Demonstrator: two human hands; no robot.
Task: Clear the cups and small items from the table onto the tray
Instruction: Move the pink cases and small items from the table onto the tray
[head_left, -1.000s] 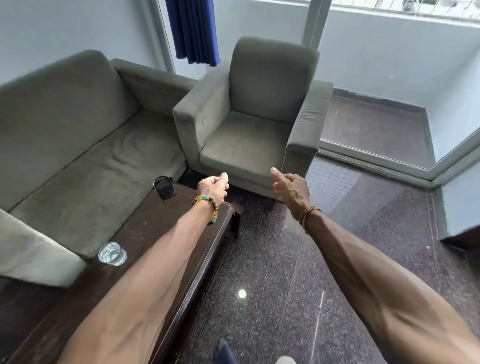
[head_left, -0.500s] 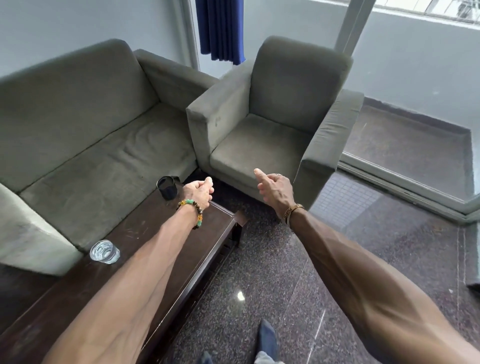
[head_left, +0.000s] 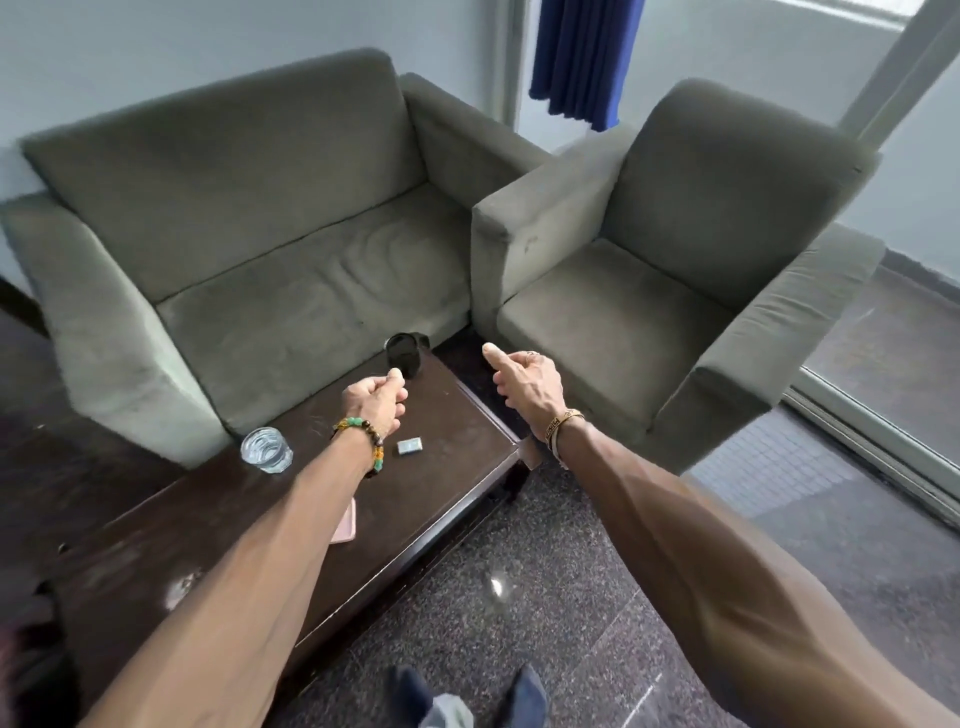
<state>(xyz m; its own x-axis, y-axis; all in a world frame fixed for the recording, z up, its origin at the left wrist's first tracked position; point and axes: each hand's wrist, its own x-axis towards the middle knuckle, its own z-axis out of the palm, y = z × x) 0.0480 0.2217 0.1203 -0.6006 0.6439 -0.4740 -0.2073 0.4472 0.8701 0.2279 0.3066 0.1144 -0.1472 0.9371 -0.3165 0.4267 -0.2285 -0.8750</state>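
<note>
A dark wooden coffee table (head_left: 447, 499) carries a black mug (head_left: 402, 355) at its far corner, a clear glass of water (head_left: 266, 450) near its sofa-side edge, a small grey-blue box (head_left: 410, 446) and a pink flat item (head_left: 345, 522) partly hidden under my left forearm. My left hand (head_left: 375, 401) hovers over the table just short of the mug, fingers curled shut on nothing. My right hand (head_left: 525, 380) hangs beyond the table's far end, loosely open with the thumb out. No tray is in view.
A grey two-seat sofa (head_left: 270, 270) runs along the table's far side. A grey armchair (head_left: 670, 280) stands right of it. Dark speckled floor (head_left: 597, 597) lies to the right. My feet (head_left: 467, 696) show at the bottom edge.
The view has swung left and down, bringing more of the table, the small box and the pink item into sight. Both hands keep their pose, now closer to the mug.
</note>
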